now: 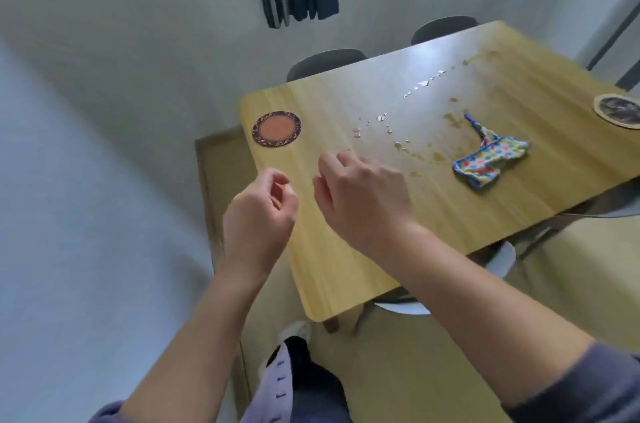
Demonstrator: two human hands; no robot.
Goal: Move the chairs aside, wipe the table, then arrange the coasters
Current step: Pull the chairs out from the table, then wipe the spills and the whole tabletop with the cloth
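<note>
Spills [420, 83] dot our wooden worktop [346, 249] beside a spotted cloth [488, 159]; left hand [259, 215] and right hand [367, 194] hover, fingers slack, empty.

Single head-worn wide-angle view, looking forward and steeply down, close over the tabletop [346, 249] near corner, tilted frame
</note>
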